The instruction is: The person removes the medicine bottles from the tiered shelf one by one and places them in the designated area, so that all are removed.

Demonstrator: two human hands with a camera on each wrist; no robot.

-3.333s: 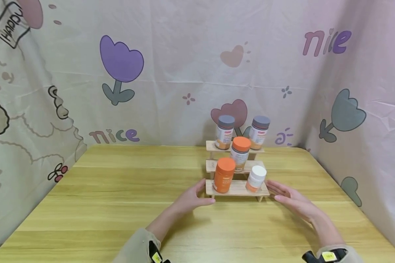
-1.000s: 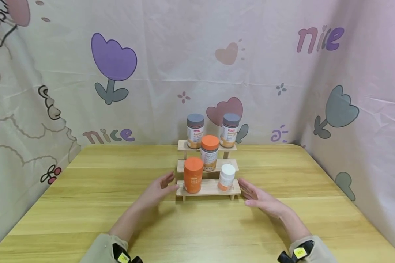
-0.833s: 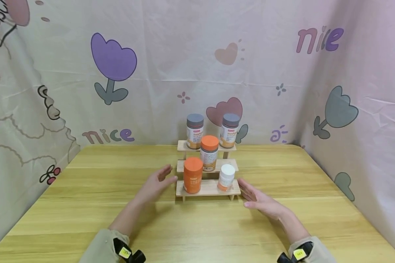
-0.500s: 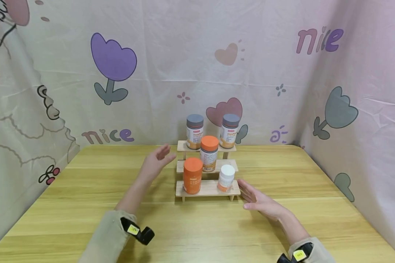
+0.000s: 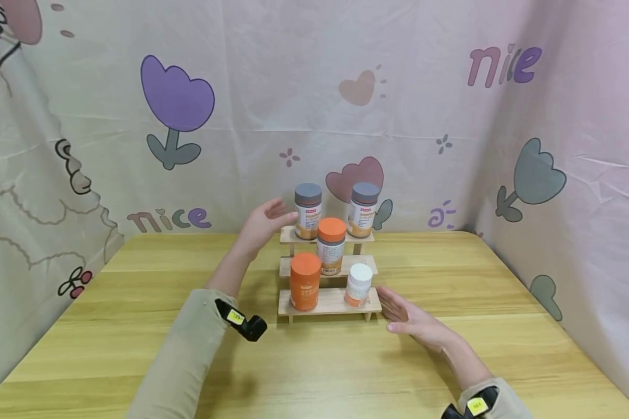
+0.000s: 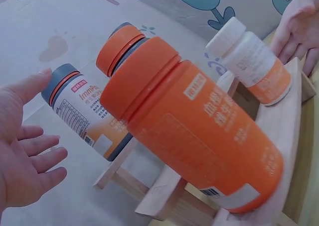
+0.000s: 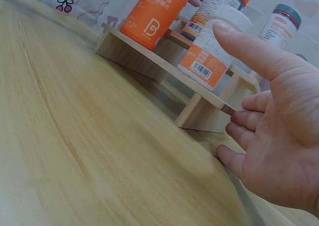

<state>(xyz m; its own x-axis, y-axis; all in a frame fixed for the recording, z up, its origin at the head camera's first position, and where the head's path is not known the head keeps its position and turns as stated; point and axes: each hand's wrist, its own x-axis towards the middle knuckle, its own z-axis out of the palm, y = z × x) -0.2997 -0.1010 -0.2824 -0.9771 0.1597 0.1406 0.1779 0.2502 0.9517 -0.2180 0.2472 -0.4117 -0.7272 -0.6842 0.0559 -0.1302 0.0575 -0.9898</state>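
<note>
A three-step wooden rack [image 5: 332, 301] carries several supplement bottles. On the top step stand two grey-lidded bottles, the left one [image 5: 308, 212] and the right one [image 5: 363, 210]. An orange-lidded bottle [image 5: 331, 247] occupies the middle step. Below it are an all-orange bottle [image 5: 305, 282] and a small white-capped bottle [image 5: 359, 285]. My left hand [image 5: 262, 227], fingers spread and holding nothing, is beside the left grey-lidded bottle; whether the thumb touches it I cannot tell. At the bottom step's right end is my right hand [image 7: 279, 131], palm toward the rack, fingers loosely extended.
The rack stands on a wood-grain table [image 5: 152, 326]. Behind and along both sides hangs a printed cloth [image 5: 272, 87], close to the table's back edge. Each wrist wears a black camera mount, such as the left mount [image 5: 241, 320].
The rack with its bottles has shifted left along the table. My left hand has since left the bottom step's side and risen to the top step; the right hand stays beside the rack.
</note>
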